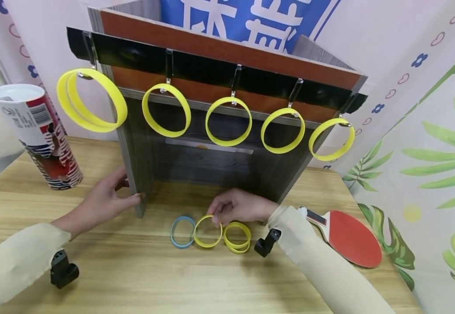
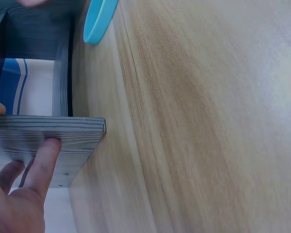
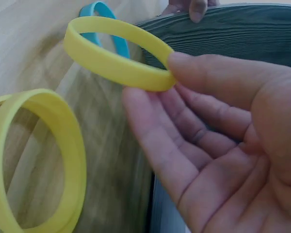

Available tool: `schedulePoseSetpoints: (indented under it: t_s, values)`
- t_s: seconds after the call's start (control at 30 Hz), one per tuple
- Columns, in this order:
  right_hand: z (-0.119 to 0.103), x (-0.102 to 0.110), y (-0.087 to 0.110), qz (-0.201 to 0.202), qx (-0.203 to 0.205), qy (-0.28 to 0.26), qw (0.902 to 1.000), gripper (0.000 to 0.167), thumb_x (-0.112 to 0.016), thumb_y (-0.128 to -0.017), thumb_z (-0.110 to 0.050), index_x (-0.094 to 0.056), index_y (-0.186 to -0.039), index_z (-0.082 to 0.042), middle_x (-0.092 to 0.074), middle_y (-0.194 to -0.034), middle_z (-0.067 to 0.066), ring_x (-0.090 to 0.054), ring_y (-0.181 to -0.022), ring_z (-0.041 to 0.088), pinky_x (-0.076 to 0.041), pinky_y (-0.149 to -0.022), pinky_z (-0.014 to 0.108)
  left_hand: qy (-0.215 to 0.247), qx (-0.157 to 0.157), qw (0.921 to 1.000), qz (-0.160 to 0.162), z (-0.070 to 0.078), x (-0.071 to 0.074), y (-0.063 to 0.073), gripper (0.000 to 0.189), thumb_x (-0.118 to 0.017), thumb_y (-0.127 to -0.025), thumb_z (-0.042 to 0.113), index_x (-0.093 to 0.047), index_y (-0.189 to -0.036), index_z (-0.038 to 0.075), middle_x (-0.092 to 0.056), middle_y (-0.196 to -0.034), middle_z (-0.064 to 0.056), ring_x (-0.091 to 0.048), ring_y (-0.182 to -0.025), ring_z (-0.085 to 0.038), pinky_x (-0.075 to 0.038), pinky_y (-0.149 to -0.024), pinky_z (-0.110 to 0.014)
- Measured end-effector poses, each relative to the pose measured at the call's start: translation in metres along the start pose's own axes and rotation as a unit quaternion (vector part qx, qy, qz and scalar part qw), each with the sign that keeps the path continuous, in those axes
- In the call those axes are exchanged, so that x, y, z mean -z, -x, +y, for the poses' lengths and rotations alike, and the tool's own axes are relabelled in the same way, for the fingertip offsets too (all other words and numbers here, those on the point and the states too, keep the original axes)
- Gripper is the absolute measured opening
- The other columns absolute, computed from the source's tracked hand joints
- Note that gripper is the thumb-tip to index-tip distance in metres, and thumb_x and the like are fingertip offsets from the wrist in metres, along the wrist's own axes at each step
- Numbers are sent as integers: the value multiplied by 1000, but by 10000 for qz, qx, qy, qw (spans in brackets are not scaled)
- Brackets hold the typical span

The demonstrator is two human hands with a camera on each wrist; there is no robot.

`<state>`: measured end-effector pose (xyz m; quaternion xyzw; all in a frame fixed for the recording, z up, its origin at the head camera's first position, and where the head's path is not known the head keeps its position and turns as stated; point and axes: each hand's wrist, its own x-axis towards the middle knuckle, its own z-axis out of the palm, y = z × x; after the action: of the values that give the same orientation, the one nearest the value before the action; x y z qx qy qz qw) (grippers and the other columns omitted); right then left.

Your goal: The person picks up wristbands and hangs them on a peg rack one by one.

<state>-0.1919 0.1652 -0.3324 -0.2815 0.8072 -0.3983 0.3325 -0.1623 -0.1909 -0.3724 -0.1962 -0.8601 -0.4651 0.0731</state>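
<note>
My right hand (image 1: 241, 206) pinches a yellow silicone wristband (image 1: 208, 231) between thumb and fingertips, just above the table; the right wrist view shows the band (image 3: 106, 63) tilted in that grip. To its right lie overlapping yellow wristbands (image 1: 237, 238), and a blue wristband (image 1: 183, 232) is on its left. My left hand (image 1: 111, 198) holds the front edge of the grey wooden stand's left side panel (image 1: 136, 174), fingers on the outer face (image 2: 43, 167) and thumb at the inner side. Yellow wristbands (image 1: 228, 142) hang from metal hooks along the stand's black strip (image 1: 203, 65).
A tall printed canister (image 1: 40, 139) stands at the back left of the wooden table (image 1: 145, 283). At the right lies a red table tennis paddle (image 1: 354, 239), partly behind the right sleeve. Patterned cloth (image 1: 439, 174) hangs behind the table and along its right side.
</note>
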Motion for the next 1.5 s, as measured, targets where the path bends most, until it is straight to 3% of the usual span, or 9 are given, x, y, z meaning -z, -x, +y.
schedulePoseSetpoints:
  t_s: [0.4,0.63,0.87,1.07,1.2,1.3,1.33,1.43,1.5]
  values:
    - [-37,-15,4,416,819,-553,9942,26,-72,-97,-5,-67,-121,5,-75,-102,12,-71,-90,12,-63,-88,32,2,-156,9998,94,-1,-2,-1,75,-75,-91,-1,-42,-158,4,-62,-140,-29,-54,-103,15,-53,-83,-10]
    - [-68,-31,13,773,1379,-1491,9761,22,-67,-98,2,-64,-120,7,-73,-105,23,-76,-91,9,-65,-89,41,-11,-168,9998,111,-1,-4,-1,74,-75,-91,-1,-43,-157,3,-63,-139,-29,-54,-103,16,-54,-83,-11]
    - [-90,-42,21,804,2110,-1702,9592,19,-64,-99,5,-62,-117,8,-72,-106,31,-75,-92,9,-66,-86,37,-163,-47,9998,72,-1,-5,-1,73,-75,-92,3,-43,-157,6,-62,-141,-27,-56,-106,9,-51,-85,-8]
    - [-111,-44,31,1150,2523,-1954,9407,20,-62,-101,4,-58,-119,12,-71,-108,34,-75,-96,10,-65,-91,37,-131,73,9999,-46,0,-4,-2,73,-76,-93,4,-41,-158,5,-60,-143,-26,-51,-107,15,-50,-86,-7]
    - [-125,-42,37,1503,2730,-2175,9250,20,-61,-101,6,-57,-119,11,-70,-110,32,-75,-98,9,-65,-91,37,-45,322,9993,-173,3,-3,-1,72,-75,-95,8,-40,-158,3,-59,-144,-29,-63,-125,-21,-58,-100,-35]
    - [-136,-39,39,1829,2908,-2277,9111,20,-59,-100,7,-56,-119,11,-70,-110,28,-76,-97,9,-65,-91,38,-8,456,9988,-199,4,-3,0,74,-75,-95,8,-37,-159,1,-52,-151,-31,-50,-139,-49,-48,-110,-64]
    - [-140,-38,39,1946,2972,-2272,9068,20,-58,-100,8,-56,-120,12,-70,-110,27,-76,-97,9,-65,-91,39,-12,447,9988,-188,4,-2,0,74,-74,-95,7,-37,-159,1,-52,-152,-31,-50,-139,-48,-43,-109,-71]
    - [-151,-34,37,2242,3192,-2302,8915,20,-57,-101,9,-56,-120,10,-72,-107,14,-76,-97,9,-65,-92,41,-132,313,9994,-104,2,-2,1,72,-74,-95,7,-39,-158,4,-55,-149,-26,-59,-130,-22,-53,-111,-43]
    - [-156,-33,35,2395,3340,-2344,8810,19,-56,-101,10,-56,-120,8,-72,-106,8,-75,-98,10,-64,-94,42,-199,144,9997,-22,0,-2,1,68,-73,-95,6,-43,-156,6,-60,-144,-24,-58,-118,0,-53,-101,-21]
